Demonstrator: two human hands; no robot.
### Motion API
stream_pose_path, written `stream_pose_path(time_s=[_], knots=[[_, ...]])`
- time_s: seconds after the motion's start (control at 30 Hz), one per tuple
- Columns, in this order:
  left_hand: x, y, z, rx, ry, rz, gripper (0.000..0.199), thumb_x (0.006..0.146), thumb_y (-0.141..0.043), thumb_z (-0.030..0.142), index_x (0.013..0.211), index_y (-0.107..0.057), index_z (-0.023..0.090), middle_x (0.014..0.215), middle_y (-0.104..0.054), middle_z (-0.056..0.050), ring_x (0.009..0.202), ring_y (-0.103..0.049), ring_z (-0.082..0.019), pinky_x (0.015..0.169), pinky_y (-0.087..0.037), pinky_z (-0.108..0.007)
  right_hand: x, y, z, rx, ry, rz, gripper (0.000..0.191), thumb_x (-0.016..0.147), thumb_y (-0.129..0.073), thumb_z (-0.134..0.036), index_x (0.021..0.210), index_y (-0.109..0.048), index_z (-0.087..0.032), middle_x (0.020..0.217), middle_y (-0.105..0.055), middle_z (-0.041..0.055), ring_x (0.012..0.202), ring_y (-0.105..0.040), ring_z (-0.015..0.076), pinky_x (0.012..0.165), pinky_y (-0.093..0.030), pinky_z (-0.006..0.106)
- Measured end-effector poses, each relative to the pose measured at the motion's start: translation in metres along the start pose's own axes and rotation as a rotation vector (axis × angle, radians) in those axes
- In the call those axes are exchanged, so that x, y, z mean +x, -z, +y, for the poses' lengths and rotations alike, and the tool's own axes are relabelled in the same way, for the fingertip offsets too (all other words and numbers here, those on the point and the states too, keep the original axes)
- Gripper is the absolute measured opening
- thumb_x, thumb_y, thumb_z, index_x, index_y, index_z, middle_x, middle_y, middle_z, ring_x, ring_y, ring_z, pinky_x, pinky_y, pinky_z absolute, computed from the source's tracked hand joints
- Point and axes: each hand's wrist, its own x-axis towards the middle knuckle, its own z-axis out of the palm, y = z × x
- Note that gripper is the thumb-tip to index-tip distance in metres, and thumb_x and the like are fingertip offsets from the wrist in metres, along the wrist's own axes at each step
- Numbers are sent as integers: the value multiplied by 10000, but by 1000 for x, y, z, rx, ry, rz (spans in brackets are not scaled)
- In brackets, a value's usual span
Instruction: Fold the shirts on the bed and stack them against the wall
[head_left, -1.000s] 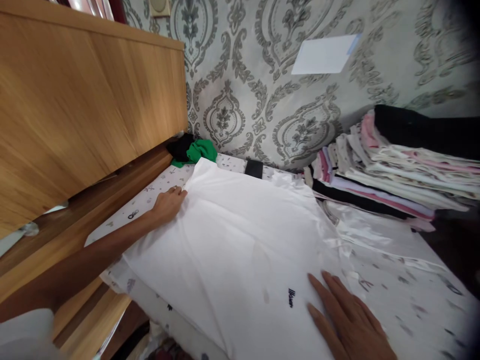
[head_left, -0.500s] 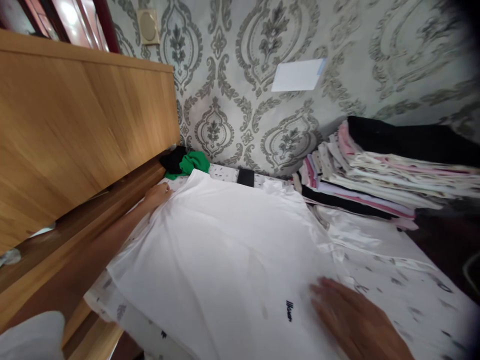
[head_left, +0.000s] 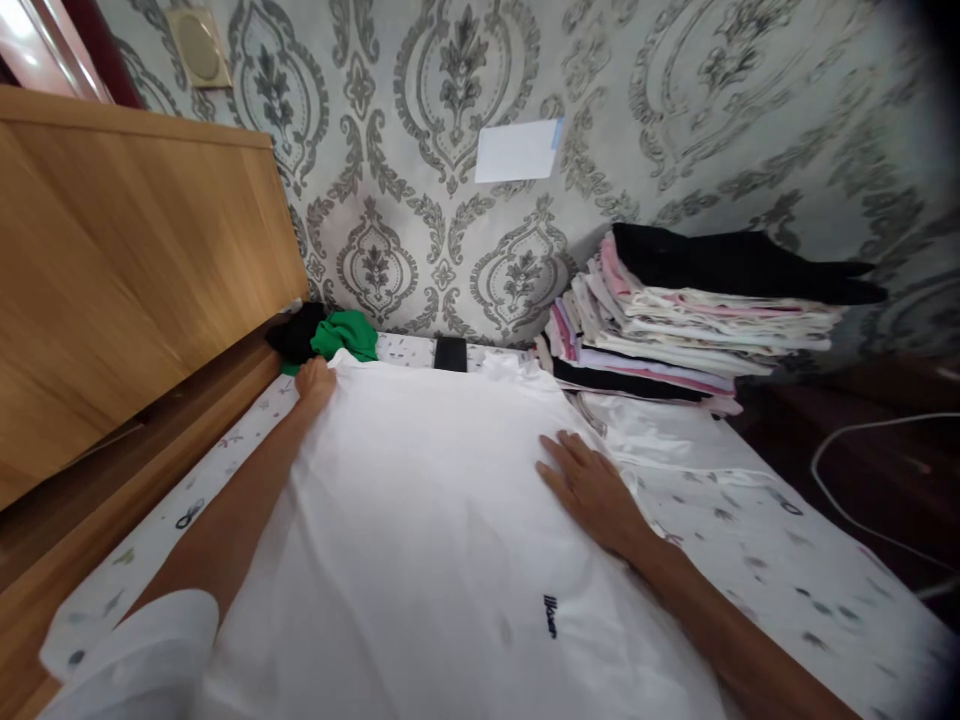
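Note:
A white T-shirt (head_left: 435, 500) with small dark lettering lies spread over a patterned white cloth (head_left: 757, 580). At the shirt's far left corner, my left hand (head_left: 315, 379) is closed on the fabric, its fingertips partly hidden. My right hand (head_left: 589, 490) rests flat on the shirt's right side, fingers a little apart and holding nothing. Just beyond my left hand lies a bunched green garment (head_left: 345, 335) next to a black one (head_left: 296, 333).
A tall stack of folded clothes (head_left: 675, 330) stands at the back right, near the patterned wall. A wooden cabinet (head_left: 142, 250) borders the left side. A small black object (head_left: 451, 354) lies behind the shirt. A white cable (head_left: 847, 430) loops at the far right.
My right hand has moved forward and left, up along the shirt. The shirt's left side looks smoother and my left hand stays at its far corner. The view has turned right.

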Motion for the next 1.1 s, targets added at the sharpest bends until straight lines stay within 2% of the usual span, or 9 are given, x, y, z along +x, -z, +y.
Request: stream_pose_path(time_s=[0.13,0.27,0.37,0.47,0.6,0.77,0.9,1.0,1.1], knots=[[5,0,-5,-38,5,3,373,931,-484,342,1217,-606,135,1217,-683,-212,1143,-637,-340,838,-498,-374,19,12,-5,-20,0,-29,484,1007,-347,-441,1314,-604,-169,1452,-542,171,1371,-475,329,1100,-408,510],[16,-1,5,-88,29,-20,471,921,-489,524,1156,-636,144,1167,-701,-212,1075,-658,-367,771,-502,-383,83,20,-29,76,94,-52,487,1023,-335,-382,1321,-597,-99,1403,-581,187,1349,-500,280,1134,-380,414],[26,-3,10,-103,22,-13,427,909,-507,540,1043,-683,175,1130,-715,-182,1059,-658,-370,754,-495,-378,131,9,-40,114,143,-148,458,1025,-370,-362,1363,-578,-134,1450,-559,135,1366,-479,249,1145,-360,387],[33,-7,6,-103,22,46,369,950,-452,469,1062,-676,198,1125,-712,-152,1073,-644,-351,763,-484,-365,155,-10,-32,94,46,-164,465,1032,-370,-365,1426,-530,-176,1526,-476,131,1409,-421,291,1141,-342,475],[38,-11,-3,-96,25,91,395,976,-396,463,1119,-649,196,1133,-708,-161,1081,-631,-350,776,-474,-366,162,-25,-12,63,-72,-138,506,1045,-303,-338,1475,-468,-129,1546,-421,197,1441,-362,323,1144,-310,511],[38,-11,-1,-99,20,65,391,973,-403,454,1111,-649,182,1147,-707,-180,1102,-632,-358,800,-474,-375,172,-26,-7,14,-78,-136,472,1027,-334,-342,1425,-528,-178,1478,-508,163,1368,-449,288,1092,-381,465],[39,-2,-2,-117,-5,-8,432,982,-377,483,1097,-654,173,1159,-704,-177,1106,-640,-346,803,-479,-368,179,-26,-12,13,-92,-120,468,1016,-333,-327,1404,-538,-164,1439,-536,172,1335,-473,300,1066,-397,480],[33,7,-13,-142,-37,-85,397,971,-405,454,1059,-665,168,1136,-714,-134,1060,-659,-289,778,-481,-314,168,-24,-23,16,-87,-74,493,1006,-323,-312,1408,-512,-99,1468,-492,220,1374,-427,327,1086,-364,494],[14,14,-29,-174,-61,-155,312,895,-522,399,1037,-668,162,1069,-726,-88,977,-673,-248,729,-485,-274,143,-23,-44,60,57,3,508,1015,-313,-360,1423,-505,-126,1532,-428,208,1427,-371,333,1112,-332,499]])
